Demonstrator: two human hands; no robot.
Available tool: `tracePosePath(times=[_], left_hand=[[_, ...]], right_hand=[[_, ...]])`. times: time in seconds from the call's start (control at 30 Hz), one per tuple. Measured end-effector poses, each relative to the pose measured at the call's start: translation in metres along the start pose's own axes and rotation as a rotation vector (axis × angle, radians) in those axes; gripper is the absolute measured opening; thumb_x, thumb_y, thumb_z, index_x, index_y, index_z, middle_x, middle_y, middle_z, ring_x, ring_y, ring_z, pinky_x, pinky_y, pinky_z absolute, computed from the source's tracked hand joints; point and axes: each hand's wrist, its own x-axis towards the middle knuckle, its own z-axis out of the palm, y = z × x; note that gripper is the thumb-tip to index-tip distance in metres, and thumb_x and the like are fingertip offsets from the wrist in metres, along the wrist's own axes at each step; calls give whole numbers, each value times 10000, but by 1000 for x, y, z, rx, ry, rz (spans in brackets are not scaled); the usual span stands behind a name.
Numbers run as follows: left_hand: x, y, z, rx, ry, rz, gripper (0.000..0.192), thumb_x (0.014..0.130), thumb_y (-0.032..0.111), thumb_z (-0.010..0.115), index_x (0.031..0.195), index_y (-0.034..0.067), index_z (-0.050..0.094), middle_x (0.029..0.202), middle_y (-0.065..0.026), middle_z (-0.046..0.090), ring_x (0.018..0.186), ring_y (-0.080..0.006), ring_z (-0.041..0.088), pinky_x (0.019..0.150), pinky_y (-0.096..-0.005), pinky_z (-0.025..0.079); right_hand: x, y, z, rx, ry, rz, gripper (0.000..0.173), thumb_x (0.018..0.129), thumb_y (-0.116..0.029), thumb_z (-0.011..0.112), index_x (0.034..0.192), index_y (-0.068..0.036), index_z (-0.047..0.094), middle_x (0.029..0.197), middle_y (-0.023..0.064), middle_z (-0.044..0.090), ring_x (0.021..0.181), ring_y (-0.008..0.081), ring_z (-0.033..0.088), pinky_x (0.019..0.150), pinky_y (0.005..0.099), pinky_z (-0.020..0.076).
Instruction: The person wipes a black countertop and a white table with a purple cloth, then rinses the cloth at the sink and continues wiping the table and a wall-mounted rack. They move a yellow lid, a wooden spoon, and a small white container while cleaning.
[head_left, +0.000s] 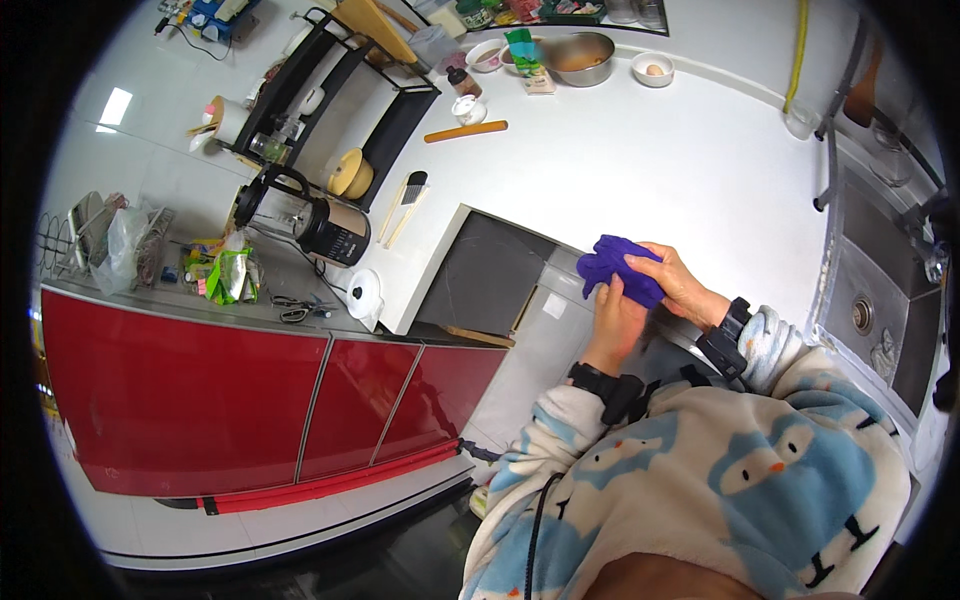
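Observation:
A bunched purple cloth (616, 268) is gripped between both hands at the front edge of the white countertop (645, 165). My left hand (619, 324) holds it from below, with the thumb pressed up against the fabric. From the right side, my right hand (679, 281) has its fingers wrapped over the cloth's upper edge. The folds hide some of the fingertips. Each wrist wears a black strap, and the sleeves are fleecy with a blue and white pattern.
To the right is a steel sink (859, 281). A rolling pin (466, 132), a steel bowl (583, 64) and a small bowl with an egg (653, 70) stand along the back. A blender (319, 225), black rack (315, 105), scissors (300, 308) and red cabinets (202, 390) are leftward.

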Motion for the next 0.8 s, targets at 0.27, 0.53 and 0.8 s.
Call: tracePosePath(times=[0.27,0.53,0.8], left_hand=[[100,126,-95,1221,127,-20,147,876,78,606,739,27,625,686,0,617,634,-35,532,597,-191,426],[190,228,-186,931,340,-59,205,917,120,549,1080,1,582,940,-87,649,830,-126,622,732,-230,493],[335,305,-284,1689,164,280,219,805,59,596,1021,31,621,941,-146,627,837,-247,601,766,-326,478]], right_hand=[[135,28,17,140,54,24,245,906,-198,570,1062,-13,613,957,43,656,825,98,616,730,247,503],[246,-22,-6,315,-76,-21,434,937,-308,510,1248,-7,476,1117,76,603,945,145,598,795,275,498],[269,-17,5,534,110,18,424,918,-276,521,1223,17,482,1143,123,584,994,200,594,857,328,494]])
